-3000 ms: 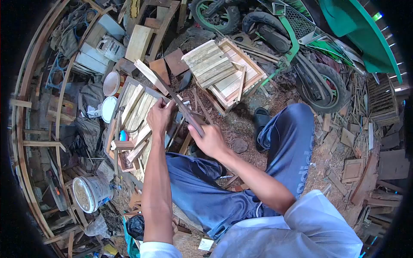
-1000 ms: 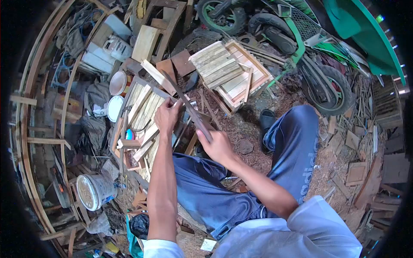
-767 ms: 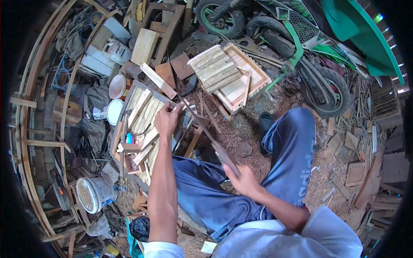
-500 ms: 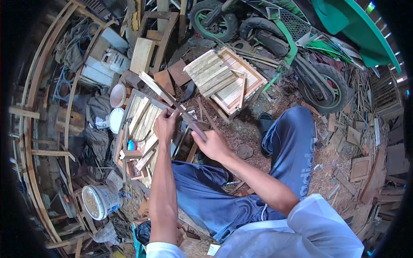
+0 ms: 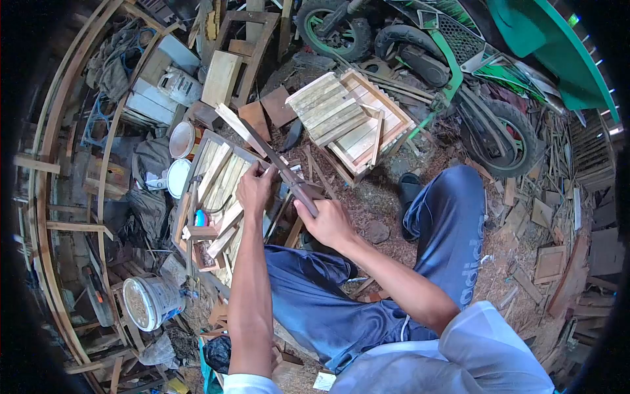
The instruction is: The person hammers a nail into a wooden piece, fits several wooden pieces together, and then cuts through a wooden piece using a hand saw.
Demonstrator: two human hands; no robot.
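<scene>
My right hand (image 5: pixel 325 223) is closed round the handle end of a long dark blade tool (image 5: pixel 279 163), which points up and to the left. A pale wooden strip (image 5: pixel 237 128) lies along the blade's left side, its lower end by my left hand (image 5: pixel 254 189). The fingers of my left hand are pinched together at that end, close to the blade. Below and left of the strip sits a wooden tray (image 5: pixel 176 228) with several pale slats. A second wooden frame (image 5: pixel 374 82), partly covered with slats, stands to the upper right.
A green motorbike (image 5: pixel 453 72) stands at the upper right. White buckets (image 5: pixel 147 303) and containers are on the left, with long wooden rails (image 5: pixel 47 253) beyond. A dark sandal (image 5: pixel 293 134) and wood scraps lie on the ground. My bent knee (image 5: pixel 453 190) is at the right.
The dark blade has shifted slightly along the strip, down toward my body, together with my right hand. My left hand stays at the strip's end. The whole view has moved a little.
</scene>
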